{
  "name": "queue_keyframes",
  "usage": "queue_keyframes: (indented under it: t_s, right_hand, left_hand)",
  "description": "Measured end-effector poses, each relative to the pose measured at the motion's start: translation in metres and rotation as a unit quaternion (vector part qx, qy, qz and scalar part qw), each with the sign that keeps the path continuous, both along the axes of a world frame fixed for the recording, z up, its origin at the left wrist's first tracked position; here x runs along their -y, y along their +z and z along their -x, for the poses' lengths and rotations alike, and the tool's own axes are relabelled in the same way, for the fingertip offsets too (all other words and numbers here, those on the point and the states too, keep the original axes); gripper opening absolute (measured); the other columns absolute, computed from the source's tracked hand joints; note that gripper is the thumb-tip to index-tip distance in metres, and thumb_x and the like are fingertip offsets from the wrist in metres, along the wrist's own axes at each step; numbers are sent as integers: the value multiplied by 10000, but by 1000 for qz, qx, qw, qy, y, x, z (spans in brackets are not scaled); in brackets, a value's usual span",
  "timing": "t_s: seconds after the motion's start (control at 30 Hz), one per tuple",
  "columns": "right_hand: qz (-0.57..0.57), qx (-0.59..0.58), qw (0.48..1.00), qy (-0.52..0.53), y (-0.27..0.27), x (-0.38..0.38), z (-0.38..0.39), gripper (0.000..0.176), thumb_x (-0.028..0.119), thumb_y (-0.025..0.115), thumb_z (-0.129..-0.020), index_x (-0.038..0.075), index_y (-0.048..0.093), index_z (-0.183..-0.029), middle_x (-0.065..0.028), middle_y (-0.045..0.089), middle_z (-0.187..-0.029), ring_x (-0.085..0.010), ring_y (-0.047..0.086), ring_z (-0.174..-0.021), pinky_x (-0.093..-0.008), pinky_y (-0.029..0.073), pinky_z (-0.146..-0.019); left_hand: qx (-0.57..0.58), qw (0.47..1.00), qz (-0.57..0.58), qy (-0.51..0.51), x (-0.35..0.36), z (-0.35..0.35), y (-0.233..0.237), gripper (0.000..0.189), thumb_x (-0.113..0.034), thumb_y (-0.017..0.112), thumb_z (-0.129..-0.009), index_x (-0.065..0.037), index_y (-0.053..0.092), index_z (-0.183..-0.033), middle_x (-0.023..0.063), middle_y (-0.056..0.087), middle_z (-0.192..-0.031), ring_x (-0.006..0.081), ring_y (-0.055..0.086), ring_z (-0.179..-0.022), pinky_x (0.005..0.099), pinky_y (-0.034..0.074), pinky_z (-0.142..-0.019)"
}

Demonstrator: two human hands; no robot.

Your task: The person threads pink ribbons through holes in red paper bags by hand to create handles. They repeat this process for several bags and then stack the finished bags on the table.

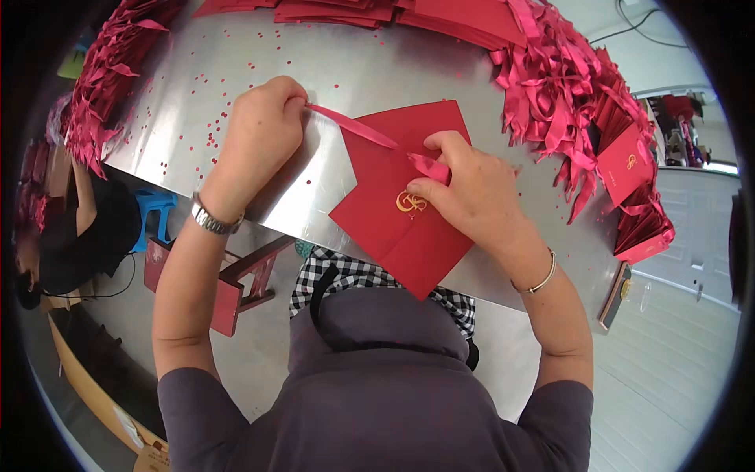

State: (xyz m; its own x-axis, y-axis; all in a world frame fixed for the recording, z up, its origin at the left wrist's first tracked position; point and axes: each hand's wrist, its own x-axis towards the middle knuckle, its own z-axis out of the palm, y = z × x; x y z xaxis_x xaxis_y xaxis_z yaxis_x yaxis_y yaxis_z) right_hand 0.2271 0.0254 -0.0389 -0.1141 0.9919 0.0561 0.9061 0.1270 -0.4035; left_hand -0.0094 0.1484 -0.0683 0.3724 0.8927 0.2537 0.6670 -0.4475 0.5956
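A red paper envelope point(431, 250) with a gold emblem lies in front of me on the metal table, one corner past the near edge. A pink ribbon point(358, 129) runs out from it toward the upper left, pulled straight. My left hand point(266, 130) is closed in a pinch on the ribbon's end, above the table. Over the envelope's right part, my right hand point(475, 187) holds a short loop of the same ribbon between thumb and fingers. Its remaining fingers rest on the paper, and part of the envelope is hidden beneath them.
Stacks of red paper point(460, 20) line the table's far edge. Beribboned envelopes point(626, 164) are heaped at the right, with more ribboned pieces point(118, 71) at the left. Small red paper dots point(212, 135) dot the metal table point(287, 200). Another person point(86, 224) and a blue stool point(156, 211) are at the left.
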Motion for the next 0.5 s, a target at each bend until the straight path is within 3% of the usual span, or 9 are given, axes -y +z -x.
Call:
queue_keyframes:
  t_s: [0.1,0.13,0.2,0.27,0.3,0.33,0.43,0.5]
  right_hand:
    - [-5,-7,1000,15,2,-1,0,455,305,749,-764,43,540,-1071,-139,687,-818,-342,672,-750,-433,510,-647]
    - [-4,-4,1000,12,2,-1,0,443,296,745,-766,47,542,-1071,-139,688,-823,-344,671,-748,-438,509,-649]
    - [-4,-3,1000,5,3,0,1,431,286,741,-769,51,544,-1071,-140,690,-829,-346,671,-747,-443,508,-651]
    - [21,0,1000,-9,4,0,2,435,280,738,-771,60,543,-1092,-141,691,-853,-349,670,-765,-438,511,-670]
    - [20,-2,1000,-9,4,0,2,435,280,738,-771,60,543,-1092,-141,691,-853,-349,670,-765,-438,511,-670]
    - [14,-18,1000,-2,3,1,1,434,268,731,-776,60,547,-1109,-142,688,-859,-348,668,-783,-435,511,-681]
    - [7,-89,996,-5,4,0,-4,431,229,725,-777,56,560,-1136,-140,678,-856,-336,661,-796,-423,508,-694]
    - [1,-143,990,-17,12,2,-8,431,202,726,-774,51,568,-1147,-138,672,-848,-324,656,-790,-413,506,-696]
  left_hand:
    - [7,999,42,21,10,7,2,187,-84,521,-905,-24,662,-1011,143,680,-809,233,631,-642,351,499,-629]
    - [43,997,-19,64,15,8,5,199,-95,522,-902,-20,655,-1030,182,670,-871,309,637,-738,392,503,-690]
    - [79,985,-80,128,35,7,17,220,-127,532,-906,-31,636,-1075,182,653,-964,382,635,-842,423,506,-739]
    - [-31,998,48,31,75,5,20,199,-150,587,-887,-30,646,-1035,149,639,-920,372,624,-827,406,505,-721]
    - [34,996,70,-50,90,-1,17,184,-163,655,-848,-29,650,-974,130,610,-864,349,616,-786,404,501,-696]
    - [32,996,60,-66,103,-8,18,184,-143,720,-790,-36,656,-925,115,608,-853,314,617,-788,398,499,-689]
    - [-6,999,17,-29,112,-17,13,197,-120,754,-747,-43,658,-901,95,611,-852,289,616,-810,391,499,-690]
    - [7,997,73,-12,111,-19,12,224,-109,773,-716,-47,661,-899,77,619,-866,271,614,-829,376,501,-695]
